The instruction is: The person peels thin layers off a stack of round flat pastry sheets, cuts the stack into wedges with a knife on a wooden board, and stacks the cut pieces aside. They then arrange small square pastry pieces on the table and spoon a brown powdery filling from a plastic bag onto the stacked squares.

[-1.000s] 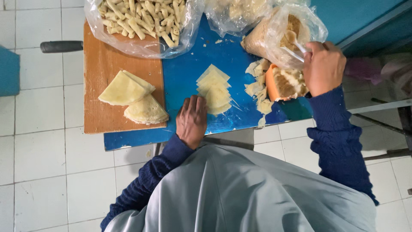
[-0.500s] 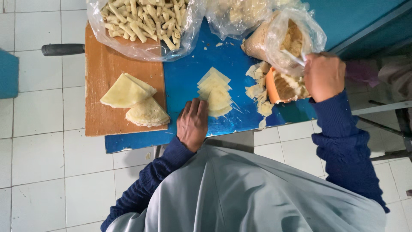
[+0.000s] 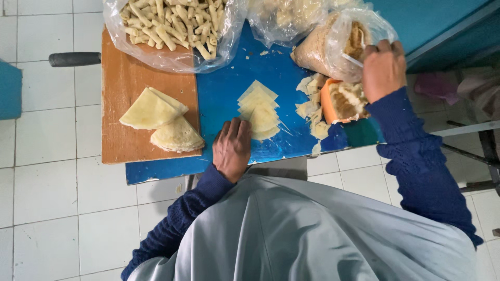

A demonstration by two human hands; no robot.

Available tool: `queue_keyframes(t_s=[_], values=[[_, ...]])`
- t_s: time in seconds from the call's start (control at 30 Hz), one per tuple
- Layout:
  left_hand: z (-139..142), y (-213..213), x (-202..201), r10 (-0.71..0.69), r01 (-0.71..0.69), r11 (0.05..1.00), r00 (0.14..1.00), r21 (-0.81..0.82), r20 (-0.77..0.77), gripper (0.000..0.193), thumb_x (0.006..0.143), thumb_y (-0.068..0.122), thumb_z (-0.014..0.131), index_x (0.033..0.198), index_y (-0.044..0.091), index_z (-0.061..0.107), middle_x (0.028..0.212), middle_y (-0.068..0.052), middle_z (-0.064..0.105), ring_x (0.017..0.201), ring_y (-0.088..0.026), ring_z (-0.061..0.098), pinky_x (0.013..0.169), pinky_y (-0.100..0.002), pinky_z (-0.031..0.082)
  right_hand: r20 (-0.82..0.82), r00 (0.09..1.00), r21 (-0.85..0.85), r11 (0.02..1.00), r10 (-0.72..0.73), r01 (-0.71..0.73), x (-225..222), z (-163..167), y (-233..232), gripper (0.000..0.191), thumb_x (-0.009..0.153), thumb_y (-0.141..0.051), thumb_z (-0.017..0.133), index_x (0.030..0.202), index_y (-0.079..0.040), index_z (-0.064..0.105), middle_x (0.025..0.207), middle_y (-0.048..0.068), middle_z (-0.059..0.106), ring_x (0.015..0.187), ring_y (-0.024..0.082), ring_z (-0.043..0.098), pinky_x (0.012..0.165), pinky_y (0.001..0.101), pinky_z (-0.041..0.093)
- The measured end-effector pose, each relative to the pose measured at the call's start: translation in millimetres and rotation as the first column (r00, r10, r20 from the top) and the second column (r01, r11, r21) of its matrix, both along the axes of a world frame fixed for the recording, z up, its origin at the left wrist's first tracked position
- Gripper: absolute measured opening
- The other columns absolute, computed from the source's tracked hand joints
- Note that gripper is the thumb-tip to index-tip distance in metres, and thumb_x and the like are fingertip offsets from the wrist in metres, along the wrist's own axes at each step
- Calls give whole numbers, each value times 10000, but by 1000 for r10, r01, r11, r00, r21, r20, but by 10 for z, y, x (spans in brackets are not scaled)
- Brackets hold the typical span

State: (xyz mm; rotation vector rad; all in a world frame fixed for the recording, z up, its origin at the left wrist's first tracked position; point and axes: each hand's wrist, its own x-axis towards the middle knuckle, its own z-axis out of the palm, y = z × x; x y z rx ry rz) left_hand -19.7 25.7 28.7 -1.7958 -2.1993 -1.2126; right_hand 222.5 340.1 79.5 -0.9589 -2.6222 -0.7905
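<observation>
Two hands: left (image 3: 232, 149) flat beside wrappers (image 3: 260, 110) (stacked), right (image 3: 383, 68) gripping spoon (image 3: 353, 60).

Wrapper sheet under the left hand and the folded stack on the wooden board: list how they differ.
The wrapper sheet lies on the blue table; the folded stack lies on the wooden board. The sheet is spread out in an elongated shape with a pointed far end; the stack is folded into rounded wedges. The left hand touches the sheet, while nothing touches the stack. Both are thin and pale yellow.
</observation>
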Motion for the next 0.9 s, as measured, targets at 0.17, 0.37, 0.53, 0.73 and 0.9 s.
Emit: queue_keyframes(t_s=[0.17,0.37,0.53,0.73,0.9], values=[[10,-14,-5,-9,9,1000,1000,11,-21,138,903,54,645,1022,54,574,959,-109,564,904,-313,586,748,-439,511,-130,991,-88,995,31,-43,15,74,-465,189,973,-15,657,1142,-7,740,998,200,680,998,381,632,872,448,517],[9,-10,-17,-9,9,1000,999,3,-33,131,905,50,640,1015,52,569,965,-107,569,910,-318,588,748,-435,515,-451,893,-180,980,-2,-88,70,269,-758,207,994,24,666,1193,12,724,1052,222,697,1003,408,657,891,493,517],[3,-17,-20,-21,21,1000,1000,5,3,117,904,34,634,997,56,565,954,-107,566,900,-319,587,739,-436,515,-524,851,-327,929,-28,-171,-7,217,-694,148,993,0,691,1122,-22,760,978,170,734,870,344,706,790,437,544],[-22,-23,-24,-39,39,999,999,26,14,144,875,-8,621,993,46,559,946,-117,558,885,-323,588,721,-442,516,-616,771,-539,801,-163,-262,62,100,-534,203,1011,-10,665,1191,-7,758,955,134,764,801,179,736,712,296,542],[-47,-19,-25,-53,52,998,997,30,58,127,892,-19,617,975,49,550,936,-107,559,886,-326,590,718,-451,507,-701,619,-669,627,-354,-399,180,19,-452,197,1069,-51,649,1225,6,754,940,68,753,810,67,668,714,218,507]])
